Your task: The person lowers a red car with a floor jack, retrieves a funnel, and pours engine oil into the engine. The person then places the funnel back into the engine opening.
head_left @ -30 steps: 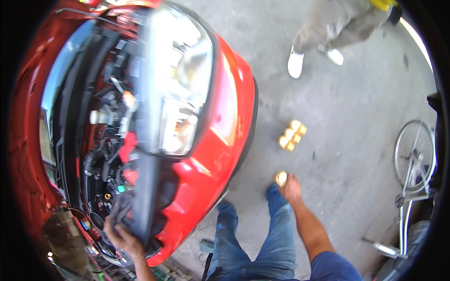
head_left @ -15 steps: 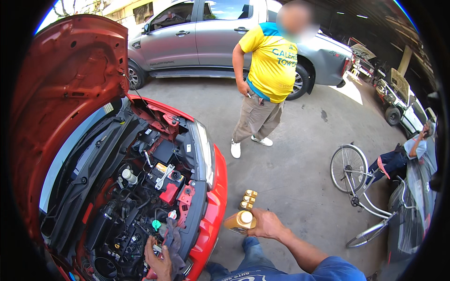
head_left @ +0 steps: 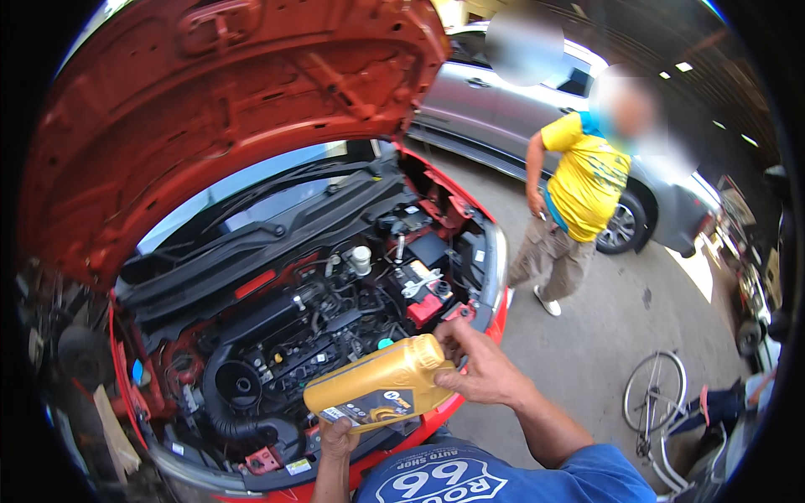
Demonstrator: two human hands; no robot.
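A gold plastic motor oil bottle (head_left: 360, 381) lies nearly on its side in front of me, over the front edge of the open engine bay (head_left: 277, 335). My right hand (head_left: 486, 365) grips it at the neck and handle end, its fingers close about the gold cap (head_left: 429, 350). Under the bottle's base, my left hand (head_left: 338, 438) holds it from below, with most of its fingers hidden. Just behind the bottle a green cap (head_left: 385, 344) shows in the engine bay.
The raised red hood (head_left: 226, 84) arches over the bay. A battery (head_left: 423, 293) with a wrench on it and a white-capped reservoir (head_left: 360, 260) sit inside. To the right stand a person in a yellow shirt (head_left: 587, 180), a silver pickup (head_left: 486, 92) and a bicycle (head_left: 654, 394).
My view has swung left toward the engine. The oil bottle has come from beside the car up over its front edge. My left hand has left the engine bay and taken the bottle's base.
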